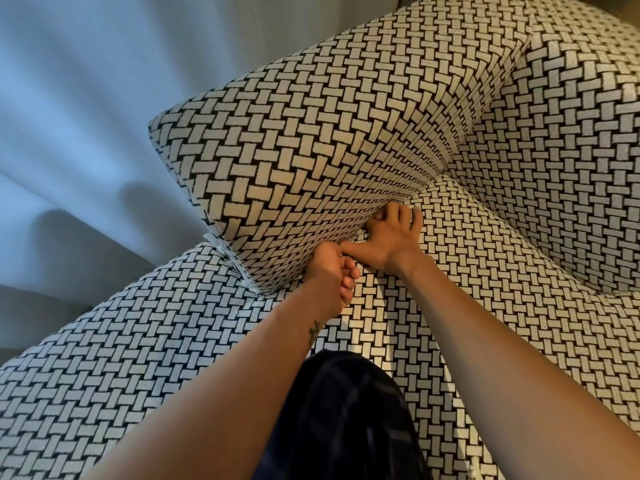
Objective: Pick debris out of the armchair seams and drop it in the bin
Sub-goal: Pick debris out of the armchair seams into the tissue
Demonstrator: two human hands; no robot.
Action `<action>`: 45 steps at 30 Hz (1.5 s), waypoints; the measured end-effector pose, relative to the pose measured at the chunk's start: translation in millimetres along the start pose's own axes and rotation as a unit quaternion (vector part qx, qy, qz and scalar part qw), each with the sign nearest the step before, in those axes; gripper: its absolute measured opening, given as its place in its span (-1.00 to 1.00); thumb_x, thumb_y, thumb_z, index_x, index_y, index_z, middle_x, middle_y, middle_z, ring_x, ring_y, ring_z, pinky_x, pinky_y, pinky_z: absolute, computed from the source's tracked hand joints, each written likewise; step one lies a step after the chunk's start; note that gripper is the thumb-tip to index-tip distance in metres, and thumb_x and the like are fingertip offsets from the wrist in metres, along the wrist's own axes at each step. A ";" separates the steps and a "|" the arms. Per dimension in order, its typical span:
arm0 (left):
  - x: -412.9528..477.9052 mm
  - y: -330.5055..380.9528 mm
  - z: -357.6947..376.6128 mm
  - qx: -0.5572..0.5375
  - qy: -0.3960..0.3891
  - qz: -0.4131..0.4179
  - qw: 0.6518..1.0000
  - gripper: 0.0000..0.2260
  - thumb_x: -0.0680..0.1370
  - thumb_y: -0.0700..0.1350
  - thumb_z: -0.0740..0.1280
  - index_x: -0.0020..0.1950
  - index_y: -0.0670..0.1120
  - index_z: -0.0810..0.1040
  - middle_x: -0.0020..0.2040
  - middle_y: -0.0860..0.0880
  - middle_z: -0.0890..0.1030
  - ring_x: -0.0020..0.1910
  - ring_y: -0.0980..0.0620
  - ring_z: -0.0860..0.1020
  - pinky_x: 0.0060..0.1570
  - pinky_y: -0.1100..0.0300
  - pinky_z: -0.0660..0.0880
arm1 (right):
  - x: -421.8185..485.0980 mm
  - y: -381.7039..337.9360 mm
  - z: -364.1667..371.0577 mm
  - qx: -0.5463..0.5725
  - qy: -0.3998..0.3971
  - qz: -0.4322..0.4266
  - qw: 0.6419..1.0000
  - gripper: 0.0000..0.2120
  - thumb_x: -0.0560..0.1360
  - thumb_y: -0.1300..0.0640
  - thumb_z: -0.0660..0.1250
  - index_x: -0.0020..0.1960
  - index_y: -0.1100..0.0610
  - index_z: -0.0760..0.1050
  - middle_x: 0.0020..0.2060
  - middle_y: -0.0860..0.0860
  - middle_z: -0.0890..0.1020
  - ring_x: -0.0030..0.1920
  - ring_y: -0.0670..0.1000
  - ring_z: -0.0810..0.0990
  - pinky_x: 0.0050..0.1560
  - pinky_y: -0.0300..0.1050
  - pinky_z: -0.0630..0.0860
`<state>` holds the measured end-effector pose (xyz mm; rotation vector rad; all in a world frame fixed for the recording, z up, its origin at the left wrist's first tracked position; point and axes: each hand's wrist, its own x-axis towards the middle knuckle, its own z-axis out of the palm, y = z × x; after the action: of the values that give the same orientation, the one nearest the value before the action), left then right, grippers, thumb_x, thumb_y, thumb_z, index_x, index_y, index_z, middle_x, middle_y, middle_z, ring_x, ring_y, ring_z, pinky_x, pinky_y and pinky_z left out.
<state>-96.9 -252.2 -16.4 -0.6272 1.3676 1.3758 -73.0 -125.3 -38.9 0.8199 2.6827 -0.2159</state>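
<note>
The armchair (519, 265) is covered in black-and-white basket-weave fabric. Its loose seat cushion (311, 143) is tipped up on edge above the seat. My right hand (391, 237) lies flat on the seat with fingers spread. Its fingertips reach into the seam under the cushion's lower edge, and its thumb points left. My left hand (334, 271) is curled into a fist against the cushion's lower corner, touching the right thumb. Nothing shows inside the fist. No debris and no bin are in view.
A pale curtain (86, 116) hangs to the left of the chair. The chair's arm and back (571, 133) rise at the right. My dark-clothed leg (346, 420) is at the bottom centre, against the seat front.
</note>
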 end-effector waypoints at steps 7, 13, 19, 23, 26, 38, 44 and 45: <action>-0.4 0.1 0.7 0.003 0.006 -0.001 1.000 -0.72 0.56 -0.03 0.14 -0.33 -0.06 0.40 -0.50 0.02 0.42 -0.63 0.13 0.21 -0.63 0.36 0.09 | -1.9 -0.2 -3.2 0.068 -0.018 0.007 0.997 -0.41 0.42 -0.48 0.20 0.30 -0.20 0.55 0.47 0.09 0.17 0.56 0.16 -0.09 0.52 0.26 -0.38; -2.1 -0.2 0.9 -0.004 0.013 -0.002 1.000 -0.70 0.56 -0.02 0.14 -0.36 -0.06 0.41 -0.49 0.02 0.41 -0.63 0.13 0.21 -0.63 0.35 0.09 | -4.1 -0.7 3.4 0.119 0.009 0.004 0.993 -0.59 0.48 -0.38 0.25 0.21 -0.23 0.60 0.42 0.06 0.23 0.56 0.13 -0.04 0.51 0.25 -0.41; -3.7 -1.4 0.1 0.003 0.006 0.008 1.000 -0.70 0.56 -0.01 0.13 -0.34 -0.08 0.42 -0.51 0.00 0.43 -0.61 0.12 0.23 -0.59 0.33 0.10 | -10.4 -0.8 20.5 0.165 0.088 -0.018 0.982 -0.72 0.54 -0.27 0.24 0.07 -0.19 0.64 0.40 0.09 0.30 0.58 0.12 0.00 0.50 0.20 -0.45; -5.8 -1.3 -3.1 -0.011 -0.016 0.011 1.000 -0.68 0.61 0.00 0.12 -0.20 -0.15 0.50 -0.46 -0.08 0.60 -0.54 0.09 0.36 -0.53 0.29 0.23 | -19.3 -1.7 20.0 0.212 0.110 -0.024 0.971 -0.76 0.56 -0.23 0.27 0.06 -0.19 0.67 0.38 0.04 0.35 0.56 0.04 0.08 0.53 0.17 -0.38; -9.7 -1.2 -5.0 -0.024 -0.031 0.007 0.999 -0.66 0.63 0.01 0.12 -0.10 -0.20 0.54 -0.43 -0.11 0.65 -0.44 0.06 0.46 -0.42 0.27 0.31 | -27.8 -3.4 19.1 0.265 0.112 -0.019 0.958 -0.78 0.57 -0.19 0.31 0.06 -0.15 0.69 0.46 0.06 0.35 0.59 0.02 0.04 0.52 0.07 -0.40; -31.1 -12.1 -30.9 -0.137 -0.122 -0.003 0.983 -0.48 0.67 0.05 -0.03 0.27 -0.28 0.54 0.18 -0.30 0.64 0.11 -0.20 0.61 0.13 -0.06 0.56 | -97.7 -21.0 -0.8 0.321 0.010 -0.119 0.939 -0.72 0.62 -0.05 0.29 0.30 -0.17 0.59 0.51 -0.10 0.34 0.54 0.01 0.12 0.56 0.15 0.06; -38.7 -21.0 -58.6 -0.181 -0.154 0.005 0.971 -0.53 0.70 0.00 -0.01 0.34 -0.30 0.49 0.11 -0.30 0.65 0.05 -0.19 0.64 0.23 0.01 0.54 | -113.3 -40.4 -6.1 0.346 -0.051 -0.125 0.928 -0.67 0.57 -0.02 0.34 0.32 -0.20 0.55 0.48 -0.16 0.35 0.51 -0.03 0.24 0.54 0.15 0.20; -39.9 -21.7 -63.2 -0.195 -0.157 0.008 0.968 -0.55 0.71 -0.02 -0.01 0.32 -0.30 0.50 0.06 -0.28 0.65 0.00 -0.16 0.63 0.17 0.04 0.54 | -113.9 -43.3 -8.0 0.383 -0.050 -0.120 0.914 -0.69 0.57 -0.01 0.35 0.29 -0.16 0.58 0.44 -0.15 0.41 0.46 -0.06 0.32 0.51 0.11 0.27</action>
<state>-83.6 -327.6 -2.0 -0.6203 0.8583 1.6939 -10.6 -217.9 10.7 0.6249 2.5687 -1.3899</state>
